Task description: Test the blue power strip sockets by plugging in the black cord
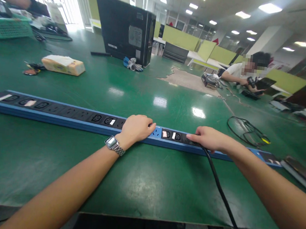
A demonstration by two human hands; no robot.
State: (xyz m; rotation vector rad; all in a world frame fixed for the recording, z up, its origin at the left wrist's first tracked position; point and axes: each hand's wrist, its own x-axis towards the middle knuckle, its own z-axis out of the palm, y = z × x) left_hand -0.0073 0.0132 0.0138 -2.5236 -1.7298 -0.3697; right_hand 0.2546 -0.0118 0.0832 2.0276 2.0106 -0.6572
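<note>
A long blue power strip (pixel 68 114) with black sockets lies across the green table (pixel 146 179), left to right. My left hand (pixel 136 127), with a metal watch on the wrist, rests curled on top of the strip near its middle. My right hand (pixel 207 137) is closed on a black plug at the strip, just right of two labelled sockets. A black cable (pixel 220 189) runs from under that hand toward me and off the table's near edge.
A black computer tower (pixel 125 27) stands at the back centre. A tissue pack (pixel 63 65) lies at the left, a green basket (pixel 9 28) far left. A coiled black cable (pixel 246 131) lies at the right. Two other people sit at the far left and far right.
</note>
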